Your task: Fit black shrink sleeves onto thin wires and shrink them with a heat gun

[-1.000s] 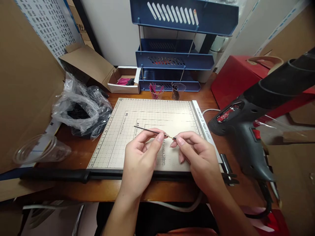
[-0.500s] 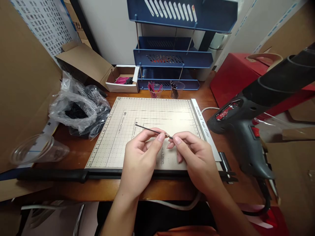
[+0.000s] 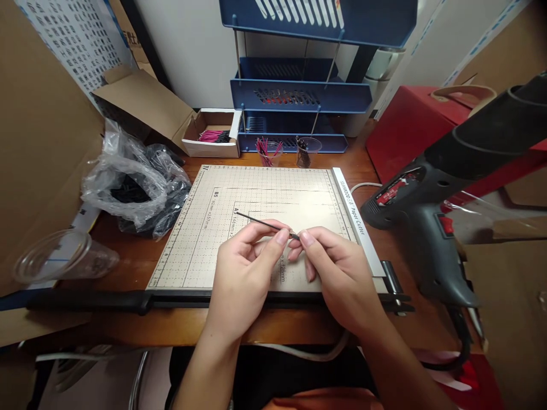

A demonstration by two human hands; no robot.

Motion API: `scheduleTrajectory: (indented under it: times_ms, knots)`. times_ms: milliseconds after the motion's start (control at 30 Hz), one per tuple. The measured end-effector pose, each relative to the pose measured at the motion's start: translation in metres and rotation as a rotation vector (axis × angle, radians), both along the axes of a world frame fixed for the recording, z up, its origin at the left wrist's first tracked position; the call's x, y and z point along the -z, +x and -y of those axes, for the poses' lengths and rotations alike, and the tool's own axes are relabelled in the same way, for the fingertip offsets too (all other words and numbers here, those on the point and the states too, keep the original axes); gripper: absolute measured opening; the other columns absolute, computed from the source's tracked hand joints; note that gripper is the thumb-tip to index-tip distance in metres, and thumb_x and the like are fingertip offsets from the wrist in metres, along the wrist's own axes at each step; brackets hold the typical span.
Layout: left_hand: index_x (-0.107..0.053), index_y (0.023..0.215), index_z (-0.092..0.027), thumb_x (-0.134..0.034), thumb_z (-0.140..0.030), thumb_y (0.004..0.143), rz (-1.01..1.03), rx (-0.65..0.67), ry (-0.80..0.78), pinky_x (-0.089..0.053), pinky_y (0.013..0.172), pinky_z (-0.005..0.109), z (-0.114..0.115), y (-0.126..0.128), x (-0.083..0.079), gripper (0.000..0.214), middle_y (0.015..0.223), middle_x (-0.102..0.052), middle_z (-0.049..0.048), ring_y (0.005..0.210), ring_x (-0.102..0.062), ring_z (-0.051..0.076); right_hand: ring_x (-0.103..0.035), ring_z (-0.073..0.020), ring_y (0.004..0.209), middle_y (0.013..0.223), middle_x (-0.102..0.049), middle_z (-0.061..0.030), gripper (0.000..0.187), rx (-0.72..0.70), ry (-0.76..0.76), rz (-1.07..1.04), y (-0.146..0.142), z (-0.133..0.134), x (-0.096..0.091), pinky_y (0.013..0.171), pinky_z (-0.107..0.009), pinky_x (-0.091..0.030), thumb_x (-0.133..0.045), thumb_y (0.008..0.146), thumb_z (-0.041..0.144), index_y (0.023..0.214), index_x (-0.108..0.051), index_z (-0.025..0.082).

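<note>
Over a board (image 3: 188,242) reading "SUNWOOD Paper Cutter", left hand (image 3: 245,270) and right hand (image 3: 339,273) pinch a black strand (image 3: 258,220).

Two hands (image 3: 240,276), one paper cutter (image 3: 196,239), one heat gun (image 3: 431,228).

The left hand (image 3: 241,279) and right hand (image 3: 342,273) are bare, like both forearms, with slender fingers (image 3: 314,247) and short nails; a tiny dark spot marks the left forearm near the wrist. Black clothing (image 3: 273,376) covers the lap, orange cloth (image 3: 329,400) below it.
</note>
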State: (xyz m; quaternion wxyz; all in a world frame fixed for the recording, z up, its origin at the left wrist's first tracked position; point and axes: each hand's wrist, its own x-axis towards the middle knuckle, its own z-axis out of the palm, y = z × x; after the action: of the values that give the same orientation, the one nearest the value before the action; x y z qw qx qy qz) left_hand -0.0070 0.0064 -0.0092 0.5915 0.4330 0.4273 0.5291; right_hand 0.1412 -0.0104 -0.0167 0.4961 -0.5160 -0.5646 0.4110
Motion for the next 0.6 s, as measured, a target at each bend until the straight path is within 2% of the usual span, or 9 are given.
scheduleTrajectory:
  times_ms: [133,367,433,533,600]
  knots:
    - [-0.080,0.092,-0.020,-0.082,-0.028,0.093,-0.013,-0.009,0.019,-0.039,0.047,0.012,0.0003,0.0000,0.0024,0.009,0.062,-0.057,-0.0068,0.045,-0.035,0.002,-0.047,-0.0031,0.056,0.061,-0.054,0.0036,0.038,0.008,0.006,0.017,-0.0005,0.0001,-0.0004,0.057,-0.012,-0.042,-0.057,0.107,0.042,0.084,-0.071,0.016]
    - [-0.081,0.089,-0.019,-0.083,-0.024,0.092,-0.007,-0.035,0.026,-0.052,0.060,0.014,0.0007,0.0013,0.0006,0.005,0.066,-0.061,-0.0069,0.044,-0.038,0.000,-0.051,-0.0020,0.058,0.080,-0.068,0.0008,0.033,-0.017,-0.024,-0.036,-0.0005,0.0012,0.0009,0.054,-0.012,-0.042,-0.059,0.106,0.043,0.090,-0.070,0.016]
    - [-0.081,0.088,-0.019,-0.083,-0.022,0.091,0.007,-0.029,0.024,-0.054,0.063,0.014,0.0000,0.0016,-0.0004,0.005,0.067,-0.063,-0.0060,0.048,-0.047,0.001,-0.051,-0.0020,0.058,0.081,-0.068,0.0004,0.033,-0.015,-0.026,-0.036,-0.0005,0.0011,0.0015,0.054,-0.012,-0.042,-0.059,0.106,0.043,0.091,-0.070,0.016]
    - [-0.081,0.088,-0.019,-0.083,-0.022,0.091,0.027,-0.019,0.016,-0.057,0.069,0.015,-0.0011,0.0022,-0.0006,0.004,0.077,-0.071,-0.0025,0.065,-0.066,0.006,-0.050,-0.0022,0.058,0.081,-0.068,0.0000,0.033,-0.006,-0.036,-0.032,-0.0007,0.0008,0.0020,0.053,-0.013,-0.041,-0.060,0.106,0.043,0.092,-0.071,0.016]
    - [-0.081,0.088,-0.019,-0.083,-0.021,0.091,0.030,-0.018,0.012,-0.059,0.072,0.015,-0.0015,0.0026,-0.0002,0.004,0.083,-0.075,-0.0007,0.074,-0.072,0.009,-0.049,-0.0025,0.058,0.082,-0.067,-0.0004,0.033,-0.002,-0.045,-0.031,-0.0009,0.0007,0.0021,0.052,-0.014,-0.039,-0.060,0.105,0.044,0.092,-0.071,0.016]
